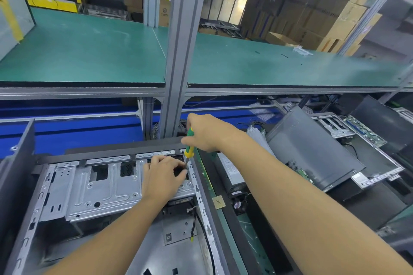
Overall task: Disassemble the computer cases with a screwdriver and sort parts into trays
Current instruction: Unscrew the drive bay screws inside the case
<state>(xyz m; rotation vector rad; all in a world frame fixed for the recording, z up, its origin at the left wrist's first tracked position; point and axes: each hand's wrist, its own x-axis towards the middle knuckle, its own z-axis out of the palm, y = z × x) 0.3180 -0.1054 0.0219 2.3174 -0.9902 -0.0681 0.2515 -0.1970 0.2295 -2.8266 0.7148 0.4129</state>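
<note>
Disassembly under way: right hand [206, 134] grips screwdriver [190, 148] over the case's [154, 252] drive cage [93, 192]; left hand [162, 176] rests there, grasp unclear; sorting remains.

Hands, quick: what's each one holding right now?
Left hand: fingers curled at the screwdriver tip on the case; cannot tell if they pinch it.
Right hand: grips the screwdriver handle.

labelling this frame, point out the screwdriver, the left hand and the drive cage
screwdriver [190, 153]: head view, on the yellow part of its handle
left hand [162, 177]: head view, on the back of the hand
drive cage [98, 194]: head view, on its flat top plate
</note>
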